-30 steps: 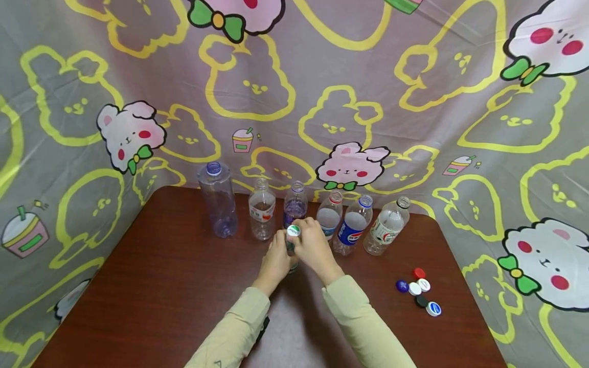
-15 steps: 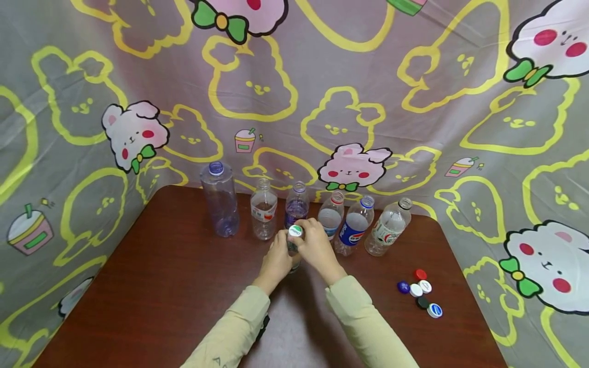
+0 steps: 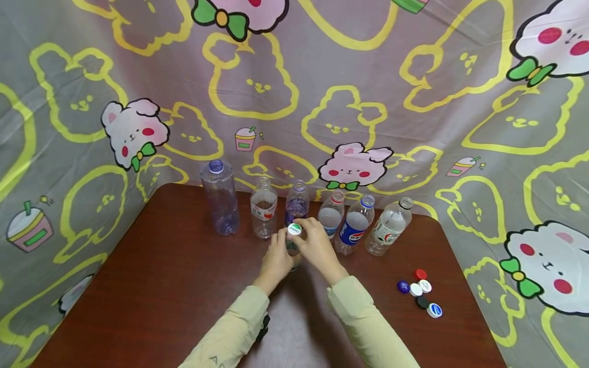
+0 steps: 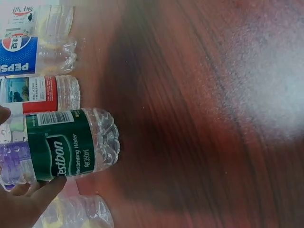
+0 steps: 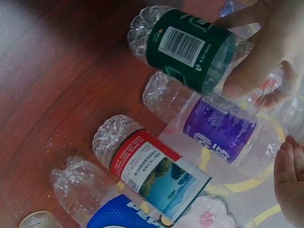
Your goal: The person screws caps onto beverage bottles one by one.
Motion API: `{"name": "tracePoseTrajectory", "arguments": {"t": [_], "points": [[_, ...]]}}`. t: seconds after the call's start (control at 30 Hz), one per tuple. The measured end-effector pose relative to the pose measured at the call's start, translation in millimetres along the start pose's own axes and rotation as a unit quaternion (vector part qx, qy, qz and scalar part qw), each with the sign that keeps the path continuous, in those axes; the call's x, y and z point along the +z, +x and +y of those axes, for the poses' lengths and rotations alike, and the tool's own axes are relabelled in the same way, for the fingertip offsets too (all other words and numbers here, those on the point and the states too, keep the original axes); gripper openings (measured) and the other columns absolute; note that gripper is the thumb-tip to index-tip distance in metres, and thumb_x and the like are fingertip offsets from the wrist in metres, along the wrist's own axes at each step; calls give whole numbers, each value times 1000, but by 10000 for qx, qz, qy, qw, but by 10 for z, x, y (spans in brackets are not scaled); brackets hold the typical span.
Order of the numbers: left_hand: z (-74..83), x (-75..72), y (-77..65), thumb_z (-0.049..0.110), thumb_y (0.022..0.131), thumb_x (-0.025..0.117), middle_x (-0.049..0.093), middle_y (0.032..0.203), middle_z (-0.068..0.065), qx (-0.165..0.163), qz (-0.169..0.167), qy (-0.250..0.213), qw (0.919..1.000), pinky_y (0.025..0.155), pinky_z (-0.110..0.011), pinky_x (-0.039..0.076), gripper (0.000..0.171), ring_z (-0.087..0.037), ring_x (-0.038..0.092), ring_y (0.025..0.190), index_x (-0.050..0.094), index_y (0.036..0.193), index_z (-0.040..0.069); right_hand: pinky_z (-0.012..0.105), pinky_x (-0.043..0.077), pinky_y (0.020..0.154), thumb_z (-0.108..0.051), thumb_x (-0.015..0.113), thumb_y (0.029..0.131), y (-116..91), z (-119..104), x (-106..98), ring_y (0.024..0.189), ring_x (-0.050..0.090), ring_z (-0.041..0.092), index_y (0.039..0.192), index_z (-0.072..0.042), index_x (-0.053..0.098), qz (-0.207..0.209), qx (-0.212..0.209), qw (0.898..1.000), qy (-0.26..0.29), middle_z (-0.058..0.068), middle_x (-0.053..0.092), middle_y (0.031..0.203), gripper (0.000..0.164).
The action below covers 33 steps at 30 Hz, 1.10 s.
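Note:
In the head view, my left hand (image 3: 277, 259) grips a small clear bottle (image 4: 61, 145) with a green label around its body. The bottle stands near the middle of the table. A white cap (image 3: 294, 229) with a green mark sits at its top, and the fingers of my right hand (image 3: 317, 249) pinch this cap. My hands hide much of the bottle in the head view. Just behind it stands a purple-labelled bottle (image 5: 221, 130) with an uncapped neck.
Several uncapped bottles line the back: a tall bluish one (image 3: 220, 202), one with a white-and-red label (image 3: 264, 212), a red-ringed one (image 3: 330, 214), a Pepsi bottle (image 3: 354, 227) and a black-ringed one (image 3: 388, 227). Several loose caps (image 3: 416, 290) lie at the right on the table (image 3: 152, 286).
Both hands stay at the green-labelled bottle, with the right fingers shifting slightly at the cap. The head view has moved a little. The other bottles and loose caps keep their places.

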<state>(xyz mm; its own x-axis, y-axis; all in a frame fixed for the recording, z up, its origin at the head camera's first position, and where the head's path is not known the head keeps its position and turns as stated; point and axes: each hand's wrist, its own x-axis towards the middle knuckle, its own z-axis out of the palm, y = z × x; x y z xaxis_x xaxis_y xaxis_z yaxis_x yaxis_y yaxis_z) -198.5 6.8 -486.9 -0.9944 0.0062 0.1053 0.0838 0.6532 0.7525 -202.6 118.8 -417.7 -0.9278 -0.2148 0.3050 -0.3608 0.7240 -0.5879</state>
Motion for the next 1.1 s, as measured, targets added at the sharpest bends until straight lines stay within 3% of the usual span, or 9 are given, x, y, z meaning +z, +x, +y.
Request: {"name": "tracePoseTrajectory", "arguments": {"t": [0.2, 0.4, 0.6, 0.67, 0.8, 0.93, 1.1], "points": [[-54, -33, -61, 25, 74, 80, 54, 118, -19, -12, 187, -189, 9996, 73, -56, 51, 74, -40, 61, 101, 40, 134, 9, 38, 50, 77, -23, 73, 84, -53, 144, -79, 90, 61, 24, 121, -5, 62, 167, -170, 9993, 285, 13, 66, 102, 43], [-211, -235, -148, 28, 73, 81, 57, 123, -21, -217, 438, -107, 9987, 74, -54, 51, 76, -40, 63, 101, 37, 131, 6, 26, 53, 69, -14, 70, 85, -242, 458, -241, 80, 65, 18, 102, -4, 70, 1048, -272, 9932, 424, 9, 70, 91, 19], [-441, -539, -207, 29, 75, 79, 57, 122, -24, -541, 684, 88, 9962, 71, -55, 51, 74, -41, 64, 95, 34, 128, 3, 18, 47, 68, -5, 68, 84, -535, 1003, -476, 72, 62, 17, 84, -1, 70, 2040, -23, 9788, -173, 11, 71, 81, 4], [-515, -648, -207, 30, 76, 78, 56, 122, -24, -636, 759, 116, 9950, 72, -56, 50, 74, -42, 63, 96, 33, 129, 3, 18, 44, 67, -6, 68, 83, -637, 1232, -565, 70, 61, 18, 81, -1, 70, 2325, 331, 9709, -467, 11, 70, 77, 6], [-657, -866, -184, 31, 78, 75, 51, 124, -23, -795, 917, 161, 9925, 75, -58, 48, 75, -44, 60, 101, 31, 131, 2, 28, 45, 64, -12, 65, 87, -846, 1663, -776, 68, 61, 23, 85, 2, 68, 2490, 1523, 9519, -934, 15, 67, 76, 15], [-796, -1067, -156, 30, 79, 74, 44, 125, -23, -930, 1169, 186, 9886, 77, -61, 47, 75, -46, 55, 107, 30, 133, 0, 47, 45, 71, -16, 57, 92, -1071, 1983, -983, 82, 60, 38, 100, 8, 64, 2040, 2806, 9312, -1120, 26, 64, 90, 25], [-959, -1273, -123, 29, 79, 74, 40, 122, -27, -1171, 1590, 193, 9801, 82, -63, 44, 77, -47, 47, 111, 31, 135, 0, 58, 42, 80, -16, 52, 92, -1319, 2245, -1117, 98, 53, 54, 112, 13, 57, 1383, 3760, 9075, -1261, 38, 57, 104, 35]]}}
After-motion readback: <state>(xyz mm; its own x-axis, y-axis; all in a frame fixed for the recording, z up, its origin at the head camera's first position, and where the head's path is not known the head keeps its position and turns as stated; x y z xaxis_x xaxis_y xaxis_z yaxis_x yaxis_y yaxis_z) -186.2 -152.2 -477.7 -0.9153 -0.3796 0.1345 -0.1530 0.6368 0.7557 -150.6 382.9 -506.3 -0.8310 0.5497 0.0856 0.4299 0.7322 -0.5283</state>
